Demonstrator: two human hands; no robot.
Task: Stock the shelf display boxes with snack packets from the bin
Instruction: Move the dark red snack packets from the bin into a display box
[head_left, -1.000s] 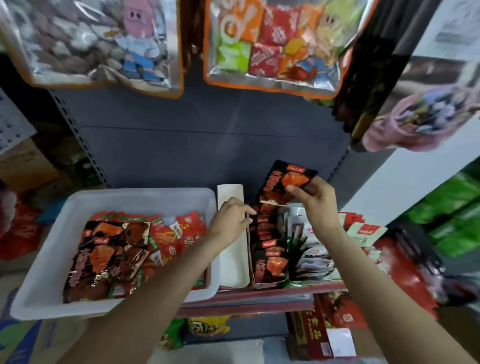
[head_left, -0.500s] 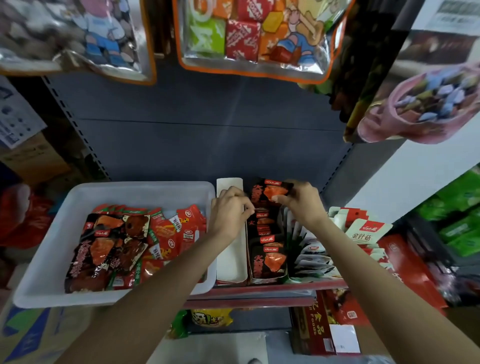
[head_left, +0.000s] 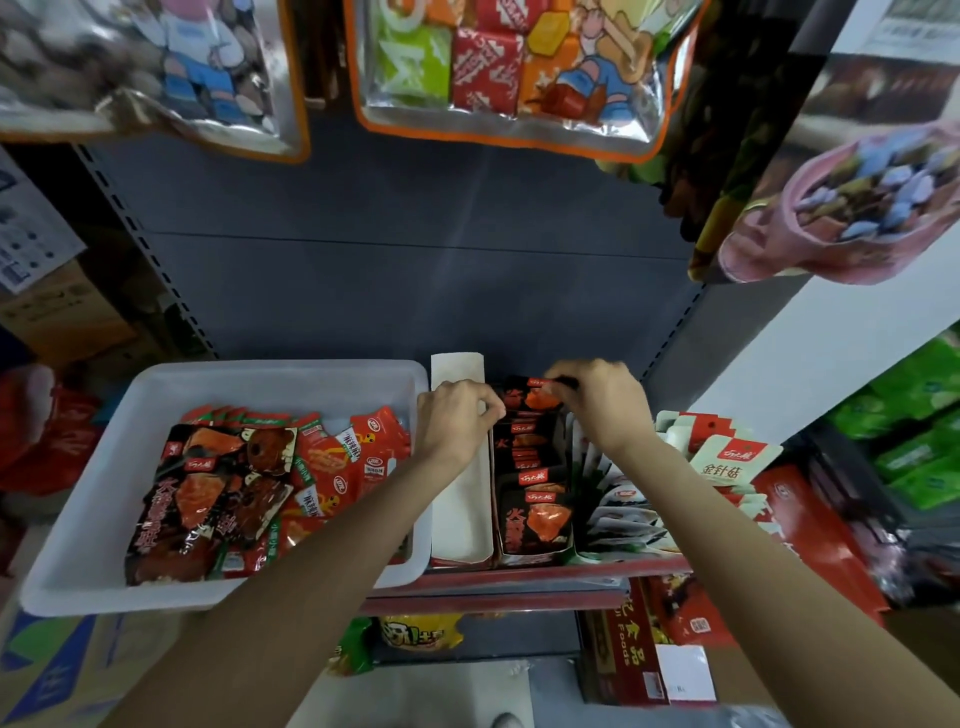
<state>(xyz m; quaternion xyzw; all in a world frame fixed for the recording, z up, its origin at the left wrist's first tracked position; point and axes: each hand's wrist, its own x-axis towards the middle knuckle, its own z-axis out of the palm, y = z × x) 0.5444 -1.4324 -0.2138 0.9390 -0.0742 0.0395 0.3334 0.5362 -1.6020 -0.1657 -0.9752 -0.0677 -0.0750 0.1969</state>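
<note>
A white bin (head_left: 93, 493) on the left holds several black and red snack packets (head_left: 218, 499). Right of it stand an empty white display box (head_left: 460, 509) and a display box (head_left: 535, 558) filled with a row of black packets. My right hand (head_left: 602, 405) pinches the top edge of a black packet (head_left: 530, 397) that sits at the back of that row. My left hand (head_left: 457, 421) rests with curled fingers on the box wall beside the packet's left edge.
White packets (head_left: 623, 509) and red-and-white packets (head_left: 727, 457) fill boxes further right. Large snack bags (head_left: 514, 67) hang overhead against the grey back panel (head_left: 415, 260). Red cartons (head_left: 639, 649) stand below the shelf edge (head_left: 493, 587), cardboard boxes (head_left: 57, 670) at lower left.
My right hand has lowered the black packet from above the row into the back of the display box. My left hand moved up slightly to the packet's left edge.
</note>
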